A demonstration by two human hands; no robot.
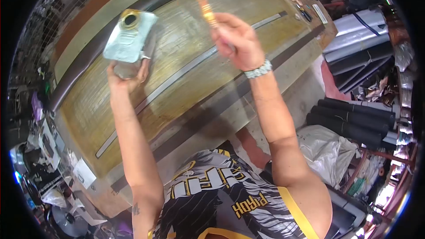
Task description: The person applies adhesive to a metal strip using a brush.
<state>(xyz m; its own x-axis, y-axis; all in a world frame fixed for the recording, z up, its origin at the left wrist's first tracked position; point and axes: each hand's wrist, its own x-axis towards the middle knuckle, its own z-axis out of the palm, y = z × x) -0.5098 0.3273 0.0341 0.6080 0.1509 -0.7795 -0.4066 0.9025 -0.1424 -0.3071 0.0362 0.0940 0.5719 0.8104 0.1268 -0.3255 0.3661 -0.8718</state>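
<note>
My left hand (128,74) is wrapped around a rectangular metal can (126,40), held above the table and tilted so its top faces me. The can's round mouth is dark inside, with yellowish residue on its rim. In my right hand (237,40) is a brush (205,6) with an orange-yellow handle, raised over the far side of the table; its upper end is blurred. A watch (258,69) circles my right wrist. Below both hands, a long narrow grey strip (190,68) lies diagonally across the yellow-stained tabletop (177,102).
A dark roll (79,77) runs along the table's far left edge. To the right are silver rolls (354,28), black rolls (345,121) and a crumpled whitish sheet (327,152). Small tools (304,14) sit at the far right corner. A white card (83,174) lies at the near left corner.
</note>
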